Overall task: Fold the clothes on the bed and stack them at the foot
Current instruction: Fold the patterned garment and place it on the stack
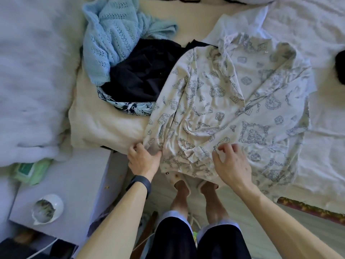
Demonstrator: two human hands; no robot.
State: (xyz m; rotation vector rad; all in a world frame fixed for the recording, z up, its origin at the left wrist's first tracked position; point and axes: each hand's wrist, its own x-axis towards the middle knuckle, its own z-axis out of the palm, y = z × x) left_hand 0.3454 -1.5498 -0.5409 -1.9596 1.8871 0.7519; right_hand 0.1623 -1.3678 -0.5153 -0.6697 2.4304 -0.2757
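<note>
- The white shirt printed with blue-grey line drawings (pixel 233 101) lies spread on the bed (pixel 323 101). It is wrinkled in the middle. What seems to be the collar end points away from the person, and the hem is at the near edge, partly hanging over it.
- The left hand (pixel 143 161) holds the left corner of the hem, with the thumb and fingers (pixel 137 146) clamped on the cloth.
- The right hand (pixel 233 165) is on the hem further to the right. Its fingers (pixel 226 147) are bent with the tips on the cloth, but I cannot tell if they really pinch a fold or only touch it.
- To the left lies an unfolded heap: a pale blue open-knit cardigan (pixel 112 34), a dark navy garment (pixel 145 71) and a blue and black patterned cloth (pixel 130 107). They rest on a cream cushion (pixel 104 124). The left side of the shirt overlaps the navy garment.
- I judge that the step in hand is laying out and flattening the shirt, before any fold is made. No folded stack is in view, so the task seems to be near its beginning.
- The next move probably calls for a firm hold with both hands and an even pull on the hem toward the person, to take out the wrinkles. After this the sides can be brought inward.
- The pull should be gentle, because the hem already hangs over the edge and the shirt could slide off.
</note>
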